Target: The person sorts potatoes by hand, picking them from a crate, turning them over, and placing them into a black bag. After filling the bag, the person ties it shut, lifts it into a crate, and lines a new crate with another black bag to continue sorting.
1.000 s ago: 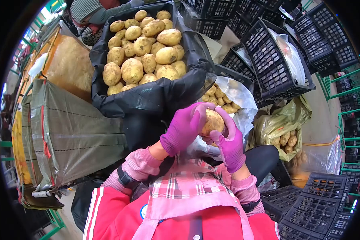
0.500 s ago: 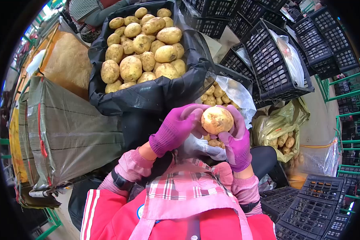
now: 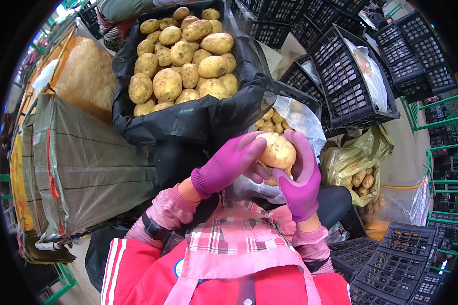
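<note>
A large pale potato with brown patches is held between my two gloved hands, in front of my chest. My left hand, in a purple glove, has its fingers against the potato's left side. Around its right side curl the fingers of my right hand, gloved the same way. Beyond and below the held potato, smaller potatoes lie in a crate lined with a white bag. A crate lined with black plastic, at the upper left, is heaped with large potatoes.
Black crates are stacked at the upper right, more at the lower right. A yellow-green bag of potatoes stands right of my knee. Large grey-green sacking stands at left. Part of another person shows at the top left.
The held potato has turned between my hands, and my fingers have shifted around it. The other person's arm at the top left has moved.
</note>
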